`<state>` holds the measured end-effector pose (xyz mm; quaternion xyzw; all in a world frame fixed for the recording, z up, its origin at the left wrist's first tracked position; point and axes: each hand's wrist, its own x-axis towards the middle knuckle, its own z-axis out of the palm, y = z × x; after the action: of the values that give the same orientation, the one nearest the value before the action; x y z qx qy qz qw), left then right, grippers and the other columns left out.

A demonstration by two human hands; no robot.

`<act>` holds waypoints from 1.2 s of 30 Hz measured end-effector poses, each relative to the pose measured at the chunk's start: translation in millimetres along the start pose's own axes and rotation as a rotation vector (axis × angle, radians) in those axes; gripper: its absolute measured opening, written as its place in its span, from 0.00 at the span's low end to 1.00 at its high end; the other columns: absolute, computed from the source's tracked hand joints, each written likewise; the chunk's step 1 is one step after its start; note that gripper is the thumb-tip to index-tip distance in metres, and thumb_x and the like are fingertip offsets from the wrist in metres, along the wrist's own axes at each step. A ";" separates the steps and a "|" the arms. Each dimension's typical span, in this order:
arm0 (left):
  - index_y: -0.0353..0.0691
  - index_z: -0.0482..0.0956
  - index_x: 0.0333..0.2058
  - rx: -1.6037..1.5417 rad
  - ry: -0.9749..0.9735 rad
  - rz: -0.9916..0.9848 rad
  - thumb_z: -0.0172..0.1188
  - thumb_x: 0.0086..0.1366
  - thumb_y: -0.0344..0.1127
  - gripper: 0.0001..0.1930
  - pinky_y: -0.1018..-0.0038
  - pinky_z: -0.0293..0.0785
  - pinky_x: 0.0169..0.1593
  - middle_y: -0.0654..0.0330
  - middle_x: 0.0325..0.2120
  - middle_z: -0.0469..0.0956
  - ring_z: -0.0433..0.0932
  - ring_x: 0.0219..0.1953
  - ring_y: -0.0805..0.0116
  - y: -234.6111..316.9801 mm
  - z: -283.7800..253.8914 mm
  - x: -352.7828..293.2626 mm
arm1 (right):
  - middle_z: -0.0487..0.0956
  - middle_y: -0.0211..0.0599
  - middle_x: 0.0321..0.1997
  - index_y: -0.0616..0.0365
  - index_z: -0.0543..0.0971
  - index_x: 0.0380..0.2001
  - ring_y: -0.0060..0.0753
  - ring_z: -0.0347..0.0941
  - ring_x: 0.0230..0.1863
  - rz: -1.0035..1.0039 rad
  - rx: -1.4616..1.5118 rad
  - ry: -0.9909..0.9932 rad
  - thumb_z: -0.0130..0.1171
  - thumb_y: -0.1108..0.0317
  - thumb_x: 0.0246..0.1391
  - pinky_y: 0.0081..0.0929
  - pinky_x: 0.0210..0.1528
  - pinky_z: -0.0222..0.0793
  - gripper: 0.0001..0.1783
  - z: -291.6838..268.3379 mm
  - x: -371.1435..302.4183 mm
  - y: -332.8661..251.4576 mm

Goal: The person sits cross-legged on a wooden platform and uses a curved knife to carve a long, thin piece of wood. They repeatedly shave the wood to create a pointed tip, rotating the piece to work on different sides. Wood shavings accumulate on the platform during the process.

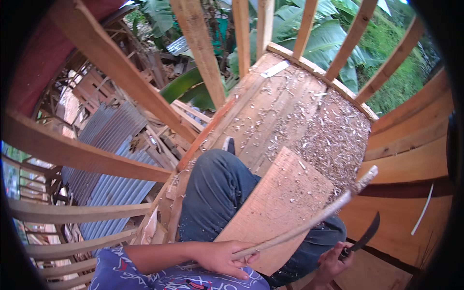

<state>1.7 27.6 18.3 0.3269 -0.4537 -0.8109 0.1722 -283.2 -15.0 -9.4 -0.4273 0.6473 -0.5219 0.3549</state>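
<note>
A long, pale wooden stick [309, 222] runs from my lap toward the upper right, across a wide plank. My left hand [227, 257] is closed round its lower end, fingers curled under it. The wooden plank [270, 208] rests slanted over my legs, with small shavings on it. At the lower right my right hand [334, 261] grips the dark handle of a knife [366, 234]. Its dark, curved blade points up and to the right, apart from the stick.
Curled wood shavings [328, 135] cover the plank floor [256, 130] ahead. Upright wooden posts [203, 53] form a railing around the left and far sides. A plank wall [406, 212] closes the right. Corrugated metal sheets [121, 179] lie below on the left.
</note>
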 end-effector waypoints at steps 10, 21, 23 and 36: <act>0.39 0.69 0.35 -0.017 -0.005 -0.060 0.65 0.58 0.32 0.12 0.82 0.55 0.21 0.75 0.11 0.56 0.57 0.15 0.84 4.1 3.7 -2.1 | 0.65 0.25 0.12 0.58 0.68 0.28 0.14 0.59 0.08 0.202 0.047 -0.192 0.59 0.69 0.56 0.14 0.09 0.54 0.09 -10.2 -2.1 -4.8; 0.38 0.70 0.34 0.402 0.215 -0.097 0.67 0.55 0.34 0.14 0.80 0.57 0.20 0.70 0.10 0.60 0.60 0.14 0.81 6.9 0.2 -8.3 | 0.67 0.22 0.14 0.60 0.71 0.28 0.11 0.60 0.10 0.433 0.219 -0.483 0.61 0.71 0.54 0.13 0.11 0.52 0.08 -25.0 10.1 -29.0; 0.38 0.69 0.36 0.215 0.107 -0.066 0.66 0.56 0.32 0.14 0.81 0.57 0.21 0.71 0.12 0.58 0.59 0.15 0.83 13.4 1.5 -7.1 | 0.67 0.21 0.14 0.59 0.70 0.27 0.11 0.61 0.11 0.359 0.138 -0.422 0.61 0.71 0.54 0.12 0.12 0.53 0.09 -28.9 12.6 -22.5; 0.38 0.69 0.35 0.325 0.226 -0.128 0.67 0.55 0.32 0.15 0.83 0.55 0.22 0.72 0.13 0.58 0.57 0.17 0.84 4.8 -0.8 -1.3 | 0.67 0.22 0.13 0.59 0.72 0.25 0.12 0.60 0.10 0.241 0.094 -0.605 0.61 0.73 0.52 0.14 0.10 0.52 0.08 -16.4 16.1 -11.0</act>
<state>3.1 25.3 22.5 0.4673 -0.5347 -0.6946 0.1151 -302.2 -24.7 4.4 -0.4666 0.5337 -0.3549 0.6094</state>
